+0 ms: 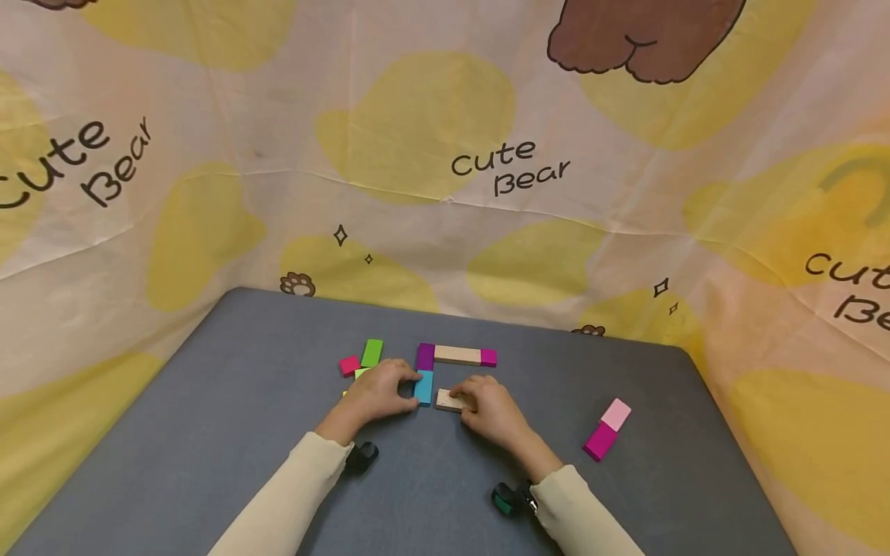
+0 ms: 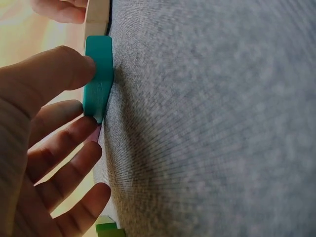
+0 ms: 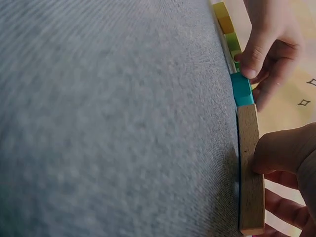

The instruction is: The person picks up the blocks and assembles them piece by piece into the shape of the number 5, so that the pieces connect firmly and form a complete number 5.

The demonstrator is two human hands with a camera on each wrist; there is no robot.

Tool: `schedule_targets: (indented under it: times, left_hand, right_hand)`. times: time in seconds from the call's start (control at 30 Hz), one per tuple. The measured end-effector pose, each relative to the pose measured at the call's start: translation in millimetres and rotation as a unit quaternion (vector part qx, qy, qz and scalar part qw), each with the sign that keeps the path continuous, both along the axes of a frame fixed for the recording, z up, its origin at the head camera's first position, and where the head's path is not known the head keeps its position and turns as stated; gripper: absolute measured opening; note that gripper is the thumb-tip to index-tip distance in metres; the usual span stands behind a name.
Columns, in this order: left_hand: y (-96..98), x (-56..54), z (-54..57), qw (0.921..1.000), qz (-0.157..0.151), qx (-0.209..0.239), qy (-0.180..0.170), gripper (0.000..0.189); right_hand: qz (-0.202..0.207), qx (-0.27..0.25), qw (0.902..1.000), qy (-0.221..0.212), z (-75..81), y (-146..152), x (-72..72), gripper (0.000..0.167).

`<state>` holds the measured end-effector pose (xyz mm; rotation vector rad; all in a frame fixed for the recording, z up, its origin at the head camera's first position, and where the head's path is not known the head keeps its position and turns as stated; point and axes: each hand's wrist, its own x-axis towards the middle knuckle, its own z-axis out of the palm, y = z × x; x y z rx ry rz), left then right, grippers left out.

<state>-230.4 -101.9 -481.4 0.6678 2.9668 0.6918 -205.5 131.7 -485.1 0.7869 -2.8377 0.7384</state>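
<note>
My left hand (image 1: 378, 392) pinches a blue block (image 1: 423, 388) that lies on the grey table, thumb at its near end and fingers toward its far end. In the left wrist view the thumb presses the side of this block (image 2: 98, 74), and the other fingers are spread. My right hand (image 1: 492, 411) grips a plain wooden block (image 1: 448, 400) just right of the blue one. From the right wrist, the long side of the wooden block (image 3: 250, 168) shows, thumb against it and fingers behind. Part of it is hidden under the right hand in the head view.
Beyond the blue block lie a purple block (image 1: 426, 356), another wooden block (image 1: 456, 354) and a magenta block (image 1: 489, 357) in a row. Green (image 1: 371, 353), red-pink (image 1: 349, 366) and yellow (image 3: 223, 17) blocks sit by the left hand. Light pink (image 1: 616, 415) and magenta blocks lie far right.
</note>
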Motion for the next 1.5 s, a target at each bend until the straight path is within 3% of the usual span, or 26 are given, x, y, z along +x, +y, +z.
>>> schedule_targets:
  times: [1.1, 1.5]
  left_hand:
    - [2.1, -0.9, 0.3, 0.999, 0.022, 0.016, -0.037, 0.042]
    - [3.7, 0.0, 1.6, 0.9991, 0.019, 0.009, -0.035, 0.042]
  right_hand:
    - [-0.01, 0.006, 0.9999, 0.006, -0.9, -7.8, 3.3, 0.028]
    - [-0.004, 0.016, 0.9997, 0.015, -0.3, -10.1, 6.7, 0.028]
